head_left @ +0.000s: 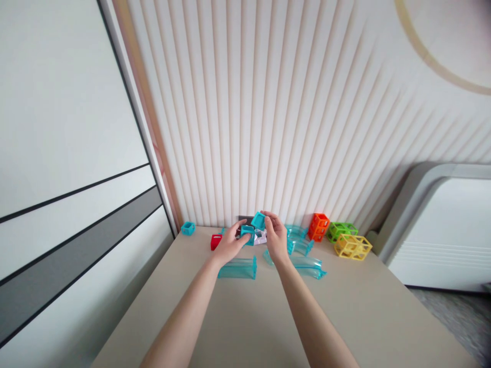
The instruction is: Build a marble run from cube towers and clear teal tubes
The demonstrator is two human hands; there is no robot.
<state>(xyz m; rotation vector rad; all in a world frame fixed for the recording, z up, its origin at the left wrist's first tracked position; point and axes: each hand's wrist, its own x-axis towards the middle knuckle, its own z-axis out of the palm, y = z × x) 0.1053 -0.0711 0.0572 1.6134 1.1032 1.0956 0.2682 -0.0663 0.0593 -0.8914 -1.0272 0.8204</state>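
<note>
now | left hand (229, 244) grips one teal cube (247, 234) | right hand (275, 235) grips another cube (258, 220), seemingly teal

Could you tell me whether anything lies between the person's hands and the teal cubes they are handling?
Nothing visible does: the left hand already grips the lower teal cube, and the right hand holds the upper teal cube just above it.

Both hands crowd over the teal cubes, the left hand (229, 244) covering the lower teal cube (247, 234) so its joint with the upper teal cube (259, 220) can't be seen. A dark block (244, 219) and a white piece (261, 237) peek out behind, shapes unclear. Forearms are cut off at the bottom edge.
</note>
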